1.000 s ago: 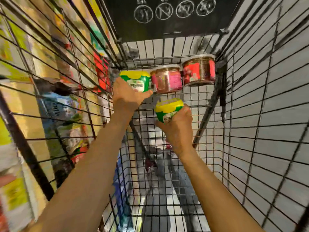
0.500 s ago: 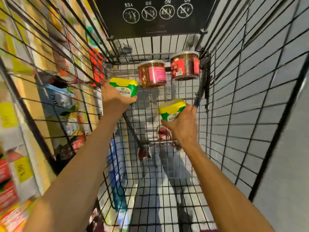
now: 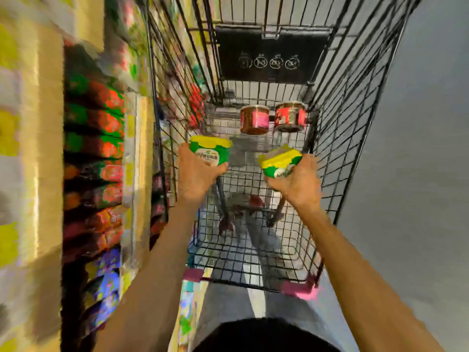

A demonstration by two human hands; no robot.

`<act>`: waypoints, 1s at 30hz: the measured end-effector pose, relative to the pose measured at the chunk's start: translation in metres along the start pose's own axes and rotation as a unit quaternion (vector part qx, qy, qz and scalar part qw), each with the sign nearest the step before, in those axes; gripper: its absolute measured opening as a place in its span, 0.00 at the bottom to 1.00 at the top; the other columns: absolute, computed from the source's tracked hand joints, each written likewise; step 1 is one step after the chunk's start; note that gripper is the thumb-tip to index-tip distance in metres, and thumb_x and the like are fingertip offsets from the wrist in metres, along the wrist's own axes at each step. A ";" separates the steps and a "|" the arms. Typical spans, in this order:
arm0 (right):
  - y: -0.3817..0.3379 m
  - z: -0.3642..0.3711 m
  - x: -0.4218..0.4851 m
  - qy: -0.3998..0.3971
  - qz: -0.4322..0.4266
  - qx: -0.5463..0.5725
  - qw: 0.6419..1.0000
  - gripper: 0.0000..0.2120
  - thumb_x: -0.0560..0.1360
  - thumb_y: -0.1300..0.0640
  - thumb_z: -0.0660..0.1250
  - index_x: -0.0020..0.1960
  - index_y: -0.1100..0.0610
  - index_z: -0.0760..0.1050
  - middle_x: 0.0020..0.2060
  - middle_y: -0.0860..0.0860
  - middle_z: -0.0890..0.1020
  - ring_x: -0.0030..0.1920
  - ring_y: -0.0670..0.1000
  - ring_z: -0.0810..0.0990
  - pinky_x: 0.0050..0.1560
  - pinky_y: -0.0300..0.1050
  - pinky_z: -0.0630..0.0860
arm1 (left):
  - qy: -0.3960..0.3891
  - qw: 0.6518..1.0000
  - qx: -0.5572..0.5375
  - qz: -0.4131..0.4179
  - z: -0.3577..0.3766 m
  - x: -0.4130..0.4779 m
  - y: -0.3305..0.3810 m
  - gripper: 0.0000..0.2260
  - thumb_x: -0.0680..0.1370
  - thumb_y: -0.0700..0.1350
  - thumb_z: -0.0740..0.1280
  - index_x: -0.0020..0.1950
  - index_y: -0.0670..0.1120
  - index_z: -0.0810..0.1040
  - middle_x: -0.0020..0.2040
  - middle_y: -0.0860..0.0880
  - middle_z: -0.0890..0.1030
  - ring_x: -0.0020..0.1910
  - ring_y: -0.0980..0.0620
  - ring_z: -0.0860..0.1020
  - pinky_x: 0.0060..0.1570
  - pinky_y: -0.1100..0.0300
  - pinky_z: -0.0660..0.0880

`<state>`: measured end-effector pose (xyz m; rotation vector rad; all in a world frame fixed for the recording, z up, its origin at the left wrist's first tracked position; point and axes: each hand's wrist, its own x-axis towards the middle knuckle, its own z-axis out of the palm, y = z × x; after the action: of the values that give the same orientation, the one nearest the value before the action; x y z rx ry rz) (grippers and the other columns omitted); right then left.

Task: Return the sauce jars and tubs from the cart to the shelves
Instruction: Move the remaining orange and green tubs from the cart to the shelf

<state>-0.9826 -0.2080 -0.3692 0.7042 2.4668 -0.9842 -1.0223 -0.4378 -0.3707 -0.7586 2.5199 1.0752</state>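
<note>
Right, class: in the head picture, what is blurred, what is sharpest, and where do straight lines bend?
Head view: the shelves at left smear into motion blur; the left tub in the left hand is sharpest, label print visible; the right tub in the right hand is softer; the cart wires splay outward, wide-angle distortion.

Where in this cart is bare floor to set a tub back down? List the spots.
Free: the cart floor from the two jars back to the near wall, under the left hand and right hand; also the far-left corner beside the pink-label jar. Crowded: the far-right corner, where it sits beside the red-label jar.
</note>
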 end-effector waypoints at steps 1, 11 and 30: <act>-0.006 -0.007 -0.007 -0.004 -0.020 -0.006 1.000 0.44 0.55 0.35 0.75 0.62 0.59 0.69 0.56 0.55 0.75 0.55 0.56 0.78 0.51 0.56 0.81 | 0.011 1.000 -0.018 0.008 -0.010 -0.014 0.006 0.39 0.61 0.50 0.84 0.61 0.48 0.62 0.56 0.48 0.75 0.53 0.50 0.78 0.48 0.65 0.76; -0.075 -0.071 -0.094 0.037 -0.188 -0.027 0.981 0.42 0.54 0.33 0.78 0.59 0.55 0.68 0.52 0.51 0.79 0.54 0.55 0.78 0.47 0.56 0.81 | 0.167 0.982 -0.061 0.069 -0.117 -0.153 0.019 0.44 0.61 0.52 0.83 0.70 0.42 0.65 0.60 0.49 0.72 0.55 0.54 0.71 0.45 0.74 0.66; -0.076 -0.105 -0.394 0.020 -0.457 0.010 0.889 0.37 0.57 0.41 0.82 0.57 0.57 0.72 0.49 0.52 0.77 0.54 0.56 0.77 0.45 0.48 0.74 | 0.441 0.863 -0.221 0.113 -0.234 -0.490 -0.082 0.36 0.58 0.49 0.84 0.61 0.52 0.71 0.54 0.53 0.72 0.49 0.71 0.71 0.48 0.76 0.67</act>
<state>-0.7298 -0.3004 -0.0531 -0.5367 2.8340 -1.2797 -0.5898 -0.4850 -0.0355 -1.3544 3.1914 1.7300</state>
